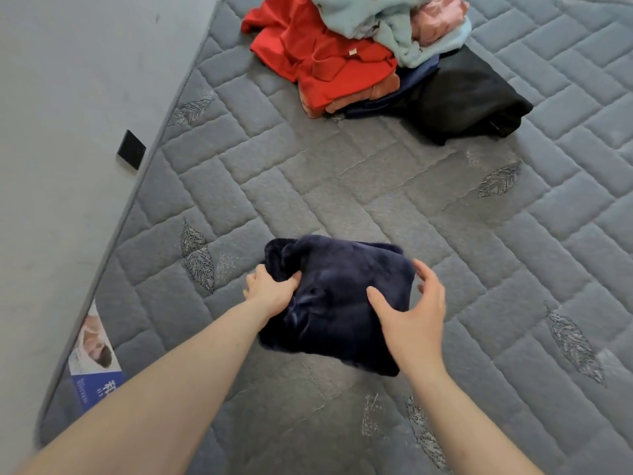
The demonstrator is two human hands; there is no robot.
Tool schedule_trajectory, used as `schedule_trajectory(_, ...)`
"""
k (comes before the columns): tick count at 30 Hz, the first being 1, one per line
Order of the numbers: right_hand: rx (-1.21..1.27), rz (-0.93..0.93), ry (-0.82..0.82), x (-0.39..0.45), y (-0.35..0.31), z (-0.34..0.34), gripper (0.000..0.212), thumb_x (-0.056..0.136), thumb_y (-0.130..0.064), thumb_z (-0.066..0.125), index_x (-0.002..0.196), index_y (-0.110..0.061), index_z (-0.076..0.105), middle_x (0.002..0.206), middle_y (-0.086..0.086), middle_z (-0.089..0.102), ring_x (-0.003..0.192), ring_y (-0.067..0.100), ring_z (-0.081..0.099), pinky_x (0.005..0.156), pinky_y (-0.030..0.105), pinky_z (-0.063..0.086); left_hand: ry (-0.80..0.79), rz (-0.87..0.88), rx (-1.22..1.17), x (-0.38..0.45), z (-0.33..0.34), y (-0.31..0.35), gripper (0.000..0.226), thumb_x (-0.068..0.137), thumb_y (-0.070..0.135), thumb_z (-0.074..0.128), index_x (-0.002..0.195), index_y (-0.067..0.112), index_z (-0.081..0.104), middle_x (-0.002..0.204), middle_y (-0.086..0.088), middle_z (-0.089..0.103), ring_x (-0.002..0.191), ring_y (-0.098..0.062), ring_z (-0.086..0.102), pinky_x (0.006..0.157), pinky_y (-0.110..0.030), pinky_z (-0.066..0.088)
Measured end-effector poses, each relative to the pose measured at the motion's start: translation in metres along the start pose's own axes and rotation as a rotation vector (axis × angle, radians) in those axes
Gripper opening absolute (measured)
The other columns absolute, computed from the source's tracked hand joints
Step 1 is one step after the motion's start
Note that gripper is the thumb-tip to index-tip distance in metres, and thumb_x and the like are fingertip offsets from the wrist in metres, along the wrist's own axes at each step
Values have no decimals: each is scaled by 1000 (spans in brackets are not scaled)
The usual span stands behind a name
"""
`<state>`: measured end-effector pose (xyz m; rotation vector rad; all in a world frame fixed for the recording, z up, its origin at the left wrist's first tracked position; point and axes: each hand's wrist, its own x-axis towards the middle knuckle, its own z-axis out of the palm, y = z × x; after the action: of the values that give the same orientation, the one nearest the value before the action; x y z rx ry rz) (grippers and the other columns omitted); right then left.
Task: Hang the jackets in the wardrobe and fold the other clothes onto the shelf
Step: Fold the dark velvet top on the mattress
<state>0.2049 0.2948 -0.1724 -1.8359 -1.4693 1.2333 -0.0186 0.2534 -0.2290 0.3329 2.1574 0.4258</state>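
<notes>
Navy plush garment [339, 303] folded, bunched; left hand [269, 289] grips edge; right hand [412, 320] spread, touching.

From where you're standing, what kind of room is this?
Most likely a bedroom. A bare quilted mattress sits against a plain wall, a pile of clothes waits on it, and both hands are on a folded dark blue fleece.
</notes>
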Motion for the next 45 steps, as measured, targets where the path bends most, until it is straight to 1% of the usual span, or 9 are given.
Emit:
schedule_trajectory(3, 136, 287, -178, 6, 26, 5, 99, 72, -62, 86, 153, -49, 30, 148, -19, 47, 137, 11, 48, 113, 37, 41, -1, -34, -41, -2, 15, -3, 94, 92, 63, 62, 159, 13, 22, 164, -14, 20, 149, -42, 27, 124, -47, 23)
schedule_trajectory(7, 165, 344, -148, 18, 58, 21, 107, 62, -77, 82, 152, -56, 28, 141, -21, 56, 126, 12, 56, 101, 33, 44, -62, -54, -127, -2, 31, -6, 102, 86, 79, 52, 163, 21, 18, 167, -4, 11, 152, -36, 15, 124, -48, 14)
schedule_trajectory(11, 163, 370, -97, 27, 88, 31, 94, 62, -78, 80, 143, -48, 43, 126, -22, 64, 113, 8, 62, 93, 32, 48, -146, 69, 4, -3, 40, -25, 147, 41, 102, 52, 163, 29, 12, 162, 1, 8, 153, -33, 13, 127, -47, 13)
schedule_trajectory(16, 205, 410, -36, 33, 89, 38, 67, 64, -74, 81, 118, -45, 53, 103, -24, 64, 89, -4, 58, 69, 17, 42, -164, 16, 103, 10, 37, -14, 154, 37, 99, 60, 163, 28, 6, 160, -7, 8, 152, -33, 20, 126, -44, 20)
schedule_trajectory(19, 280, 461, -81, 32, 74, 19, 71, 61, -70, 86, 118, -38, 60, 106, -17, 69, 92, 6, 65, 70, 27, 49, -271, 2, 19, 0, 24, 2, 142, 49, 89, 78, 163, 28, 18, 162, -6, 29, 148, -32, 33, 123, -47, 28)
schedule_trajectory(24, 397, 489, -87, -24, 37, -41, 76, 50, -62, 93, 114, -30, 67, 99, -11, 79, 86, 12, 76, 68, 31, 57, -462, 183, -199, -71, -14, 12, 85, 62, 58, 94, 136, 34, 59, 119, 15, 75, 106, -9, 72, 94, -31, 58)
schedule_trajectory(28, 449, 501, -68, -98, -4, -106, 70, 55, -51, 97, 114, -27, 68, 99, -9, 80, 88, 12, 77, 81, 39, 60, -483, 210, -174, -163, -46, 14, 81, 60, 66, 90, 131, 43, 58, 120, 19, 72, 110, -8, 69, 104, -37, 53)
schedule_trajectory(35, 529, 504, 25, -220, -63, -205, 57, 67, -44, 91, 115, -29, 65, 96, -12, 79, 85, 9, 77, 73, 33, 57, -533, 317, -112, -304, -82, 21, 67, 61, 71, 87, 119, 54, 59, 124, 21, 69, 115, -10, 66, 107, -40, 50)
schedule_trajectory(45, 667, 482, 326, -368, -43, -337, 69, 58, -53, 87, 118, -31, 63, 100, -13, 78, 87, 8, 76, 73, 30, 58, -784, 550, 78, -464, -31, 41, 53, 70, 66, 83, 113, 57, 55, 114, 25, 70, 106, -4, 67, 82, -25, 52)
